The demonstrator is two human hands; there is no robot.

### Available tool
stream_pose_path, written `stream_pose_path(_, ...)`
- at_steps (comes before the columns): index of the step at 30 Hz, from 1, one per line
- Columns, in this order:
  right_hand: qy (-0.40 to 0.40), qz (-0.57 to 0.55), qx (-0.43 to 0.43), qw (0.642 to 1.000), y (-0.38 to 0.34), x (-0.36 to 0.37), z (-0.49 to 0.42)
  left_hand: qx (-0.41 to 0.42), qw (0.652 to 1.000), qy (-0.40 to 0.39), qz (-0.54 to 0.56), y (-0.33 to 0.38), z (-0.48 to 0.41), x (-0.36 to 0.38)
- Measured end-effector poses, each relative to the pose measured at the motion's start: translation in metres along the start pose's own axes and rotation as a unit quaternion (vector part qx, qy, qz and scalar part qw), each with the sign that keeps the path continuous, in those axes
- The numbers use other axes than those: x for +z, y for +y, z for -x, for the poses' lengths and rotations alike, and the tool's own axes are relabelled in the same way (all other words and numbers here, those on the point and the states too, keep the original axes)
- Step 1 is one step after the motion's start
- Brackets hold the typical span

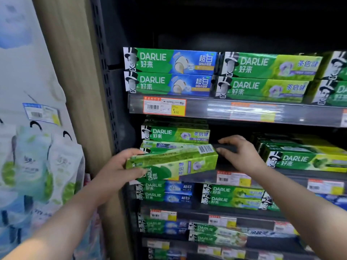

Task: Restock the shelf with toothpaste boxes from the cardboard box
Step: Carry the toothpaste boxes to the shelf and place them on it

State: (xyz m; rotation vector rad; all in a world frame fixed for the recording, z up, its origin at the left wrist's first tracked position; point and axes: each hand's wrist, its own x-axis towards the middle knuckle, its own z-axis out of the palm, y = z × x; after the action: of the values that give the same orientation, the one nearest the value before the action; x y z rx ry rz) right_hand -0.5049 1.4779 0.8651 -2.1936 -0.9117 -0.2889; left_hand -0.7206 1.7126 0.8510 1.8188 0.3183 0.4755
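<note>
My left hand (120, 166) grips the left end of a green toothpaste box (172, 162), which is tilted with its barcode end up and to the right, in front of the second shelf (206, 176). My right hand (238, 152) touches the box's right end, fingers spread and reaching into the dark gap on that shelf. Behind the held box, at the shelf's left, stands a short stack of green toothpaste boxes (175, 135). The cardboard box is out of view.
The top shelf (216, 109) carries rows of green and blue toothpaste boxes (169, 72). More green boxes (304, 158) lie to the right on the second shelf, and further shelves (206, 216) sit below. A wooden post (78, 91) and hanging pouches (47, 166) are at the left.
</note>
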Motion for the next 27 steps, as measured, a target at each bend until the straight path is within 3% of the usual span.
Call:
stream_pose_path(6,0.0,0.027,0.013,1.0,0.019,-0.022,0.008,0.02,1.0,0.014,-0.003,0.027,-0.053,0.016)
stream_pose_path(12,-0.043,0.023,0.018,0.999,0.02,-0.017,0.011,-0.057,0.998,-0.006,-0.012,0.027,-0.076,0.017)
stream_pose_path(16,-0.058,0.006,0.03,0.998,0.014,-0.006,0.009,-0.065,0.994,0.072,-0.057,0.025,-0.083,0.024)
stream_pose_path(21,-0.101,-0.031,0.038,0.994,0.0,0.003,0.01,-0.017,0.975,0.172,-0.139,0.021,-0.077,0.035)
stream_pose_path(27,-0.078,-0.029,-0.016,0.996,-0.004,0.016,0.022,-0.009,0.975,0.155,-0.161,0.004,-0.058,0.046)
